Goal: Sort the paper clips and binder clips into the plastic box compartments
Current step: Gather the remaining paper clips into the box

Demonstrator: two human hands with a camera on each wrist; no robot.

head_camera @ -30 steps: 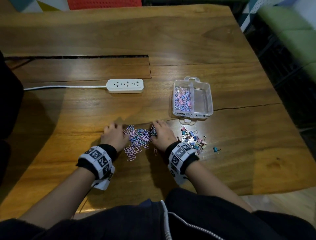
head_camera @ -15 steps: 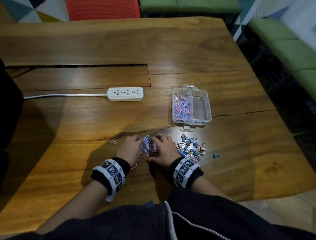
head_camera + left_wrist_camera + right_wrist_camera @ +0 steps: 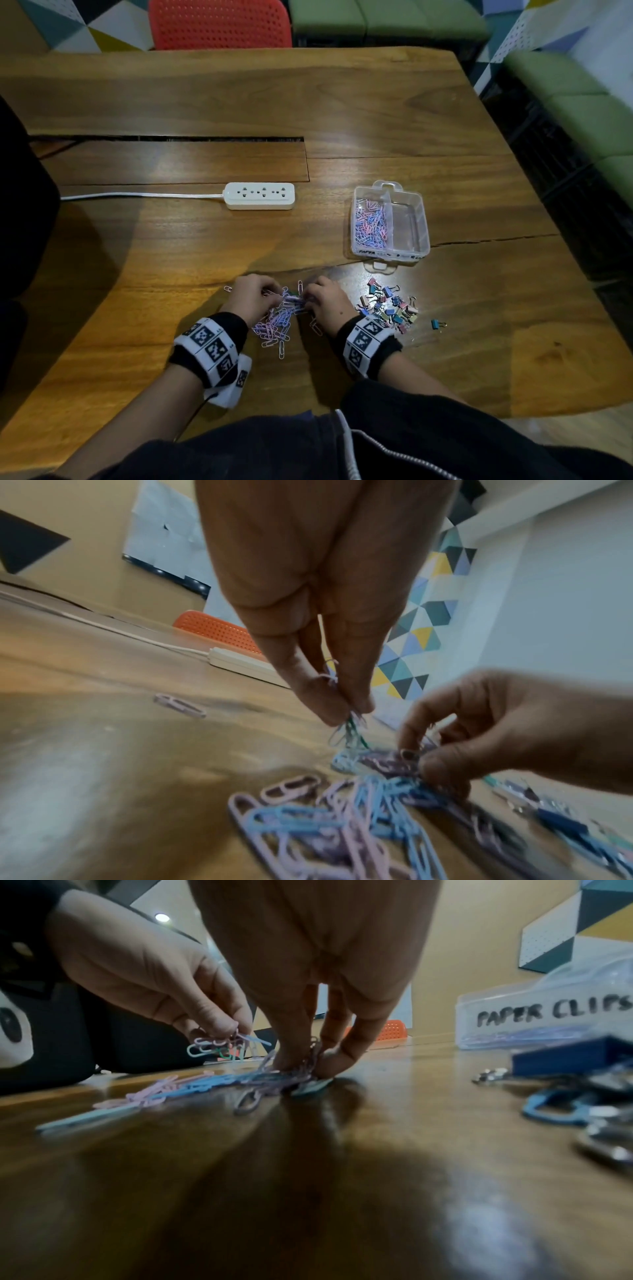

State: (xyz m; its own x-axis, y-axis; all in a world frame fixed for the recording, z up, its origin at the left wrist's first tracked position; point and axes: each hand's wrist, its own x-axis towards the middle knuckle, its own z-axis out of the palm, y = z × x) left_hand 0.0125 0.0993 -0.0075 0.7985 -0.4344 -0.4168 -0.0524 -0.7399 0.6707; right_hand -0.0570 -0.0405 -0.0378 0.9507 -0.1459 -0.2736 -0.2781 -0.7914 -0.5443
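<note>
Pastel paper clips [image 3: 277,320] lie heaped on the desk [image 3: 137,274] between the left hand [image 3: 251,298] and right hand [image 3: 329,301], below the plastic box [image 3: 390,222]; binder clips [image 3: 390,306] lie right of them. Left wrist view: fingers [image 3: 318,696] pinch a few clips just above the heap. Right wrist view: fingers [image 3: 291,1047] pinch clips against the desk.
</note>
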